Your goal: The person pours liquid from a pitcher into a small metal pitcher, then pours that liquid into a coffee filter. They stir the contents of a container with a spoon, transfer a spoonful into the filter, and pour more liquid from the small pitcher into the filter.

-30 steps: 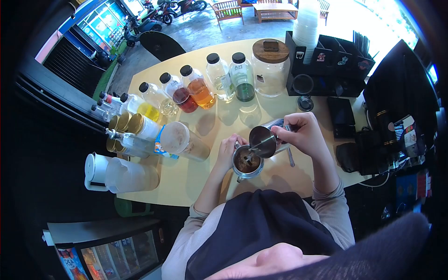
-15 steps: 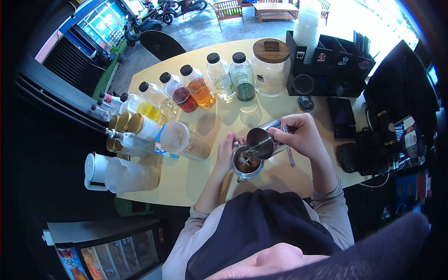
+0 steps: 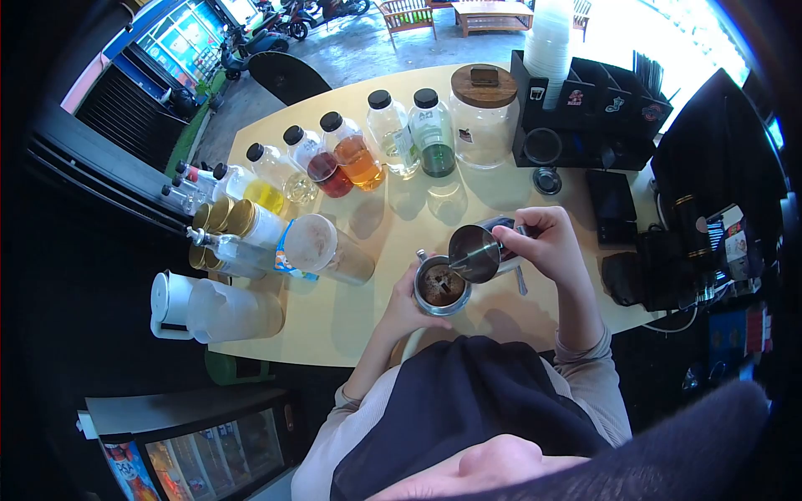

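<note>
My left hand [image 3: 405, 302] is wrapped round the left and near side of a round metal cup [image 3: 464, 302], its thumb along the near rim. Dark brown liquid with paler froth [image 3: 439, 284] shows inside the cup. My right hand [image 3: 541, 244] grips a shiny metal pitcher [image 3: 474, 255] at its handle side. The pitcher leans left, its spout right at the cup's upper right rim. To the right of the cup, partly under the pitcher, lies a spoon [image 3: 521, 280].
Black-capped bottles, including one of orange liquid [image 3: 359, 160], line the table's far side. A wood-lidded jar [image 3: 484, 134] and black organizer [image 3: 585, 117] stand beyond. At left are a tall clear container [image 3: 334, 255] and a white jug [image 3: 171, 305]. Black devices [image 3: 610, 209] sit at right.
My left hand has shifted from the cup's far left side to its near left side, covering the near lug. The pitcher has moved slightly right with my right hand.
</note>
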The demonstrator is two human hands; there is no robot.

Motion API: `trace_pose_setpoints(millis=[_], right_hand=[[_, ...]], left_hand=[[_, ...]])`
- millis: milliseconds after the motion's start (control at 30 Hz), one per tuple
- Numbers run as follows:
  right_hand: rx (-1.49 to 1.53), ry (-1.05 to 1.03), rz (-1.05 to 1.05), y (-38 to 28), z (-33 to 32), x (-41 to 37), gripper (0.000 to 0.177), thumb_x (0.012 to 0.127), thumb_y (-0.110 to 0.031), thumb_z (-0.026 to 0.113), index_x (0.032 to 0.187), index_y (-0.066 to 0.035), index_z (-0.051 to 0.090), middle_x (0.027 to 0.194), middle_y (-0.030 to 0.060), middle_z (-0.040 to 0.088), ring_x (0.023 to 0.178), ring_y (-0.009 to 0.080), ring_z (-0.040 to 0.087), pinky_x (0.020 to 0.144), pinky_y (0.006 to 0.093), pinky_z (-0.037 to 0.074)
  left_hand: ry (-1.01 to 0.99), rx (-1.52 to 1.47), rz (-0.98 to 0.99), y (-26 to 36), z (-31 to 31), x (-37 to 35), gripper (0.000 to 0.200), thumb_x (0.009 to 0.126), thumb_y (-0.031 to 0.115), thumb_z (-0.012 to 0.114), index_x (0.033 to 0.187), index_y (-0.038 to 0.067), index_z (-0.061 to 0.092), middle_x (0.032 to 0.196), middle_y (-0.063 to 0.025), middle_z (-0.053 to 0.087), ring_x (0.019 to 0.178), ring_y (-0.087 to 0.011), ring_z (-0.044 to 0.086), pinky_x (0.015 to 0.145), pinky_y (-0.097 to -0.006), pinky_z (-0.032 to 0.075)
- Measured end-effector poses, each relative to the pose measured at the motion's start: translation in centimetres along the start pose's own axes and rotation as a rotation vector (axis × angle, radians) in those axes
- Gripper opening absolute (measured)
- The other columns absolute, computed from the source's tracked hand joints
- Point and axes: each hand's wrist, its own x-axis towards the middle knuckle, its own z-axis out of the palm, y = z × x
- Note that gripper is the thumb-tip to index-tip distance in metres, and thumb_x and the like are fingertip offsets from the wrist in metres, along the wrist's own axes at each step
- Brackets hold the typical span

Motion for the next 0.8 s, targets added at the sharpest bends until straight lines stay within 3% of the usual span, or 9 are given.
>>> trace_pose_setpoints(millis=[67,200,267,300,367,500,567,800], right_hand=[[-0.017,-0.008,-0.001,-0.3,-0.2,-0.2,0.031,0.085,-0.013,0.075,0.061,0.002,0.062,0.057,0.0009,0.063,0.058,0.0019,0.059,0.05,0.0196,0.042],[-0.024,0.005,-0.008,-0.6,-0.1,-0.5,0.031,0.085,-0.013,0.074,0.061,0.002,0.062,0.058,0.0017,0.065,0.059,0.0024,0.06,0.051,0.0196,0.044],[-0.016,0.006,-0.006,-0.5,0.0,-0.6,0.031,0.085,-0.013,0.074,0.061,0.002,0.061,0.058,0.0011,0.064,0.058,0.002,0.059,0.051,0.0196,0.043],[-0.009,0.01,-0.004,-0.4,0.1,-0.7,0.032,0.085,-0.013,0.074,0.06,0.001,0.06,0.057,0.0006,0.063,0.057,0.0015,0.058,0.05,0.0195,0.042],[-0.019,0.007,-0.014,0.2,0.2,-0.7,0.033,0.085,-0.013,0.074,0.059,0.001,0.06,0.056,-0.0001,0.062,0.057,0.0008,0.056,0.05,0.0194,0.041],[-0.065,-0.01,-0.034,0.6,0.2,-0.7,0.035,0.085,-0.014,0.075,0.058,0.0,0.058,0.054,-0.0019,0.058,0.055,-0.0006,0.052,0.048,0.0191,0.037],[-0.048,-0.011,-0.026,0.5,0.4,-0.7,0.034,0.085,-0.014,0.075,0.058,0.0,0.058,0.054,-0.0016,0.059,0.055,-0.0005,0.052,0.048,0.0191,0.037],[-0.072,-0.013,-0.023,-0.2,1.0,-0.5,0.031,0.084,-0.012,0.074,0.059,0.0,0.061,0.056,0.0011,0.064,0.054,0.0007,0.056,0.048,0.0194,0.04]], left_hand=[[0.063,0.125,-0.201,2.1,1.0,0.1,0.108,0.056,0.031,0.097,0.144,0.001,0.041,0.134,-0.0108,0.058,0.126,-0.0219,0.056,0.107,-0.0373,0.044],[0.139,0.182,-0.184,2.2,1.8,-0.1,0.096,0.058,0.023,0.097,0.137,0.002,0.048,0.129,-0.0113,0.061,0.122,-0.0209,0.058,0.106,-0.0375,0.045],[0.219,0.349,-0.236,2.1,2.4,-0.3,0.098,0.059,0.037,0.094,0.138,0.001,0.047,0.129,-0.0153,0.061,0.121,-0.0275,0.06,0.102,-0.0381,0.048],[0.221,0.351,-0.236,2.3,2.6,-0.2,0.098,0.059,0.037,0.094,0.138,0.001,0.047,0.129,-0.0153,0.061,0.121,-0.0275,0.06,0.102,-0.0381,0.048],[0.277,0.739,-0.137,2.7,2.9,0.1,0.098,0.06,0.047,0.091,0.135,0.001,0.049,0.126,-0.016,0.062,0.118,-0.0321,0.06,0.099,-0.0409,0.048],[0.311,0.873,-0.135,2.7,3.1,0.2,0.096,0.059,0.055,0.088,0.133,0.003,0.053,0.125,-0.014,0.064,0.117,-0.0322,0.06,0.1,-0.044,0.046],[0.27,0.883,-0.278,3.3,3.3,0.2,0.092,0.06,0.058,0.085,0.131,0.007,0.056,0.12,-0.0107,0.066,0.114,-0.0291,0.062,0.101,-0.0519,0.043],[0.257,1.09,-0.382,5.3,3.8,0.4,0.097,0.061,0.066,0.079,0.136,0.011,0.053,0.108,-0.0078,0.071,0.107,-0.0282,0.066,0.101,-0.0683,0.034]])
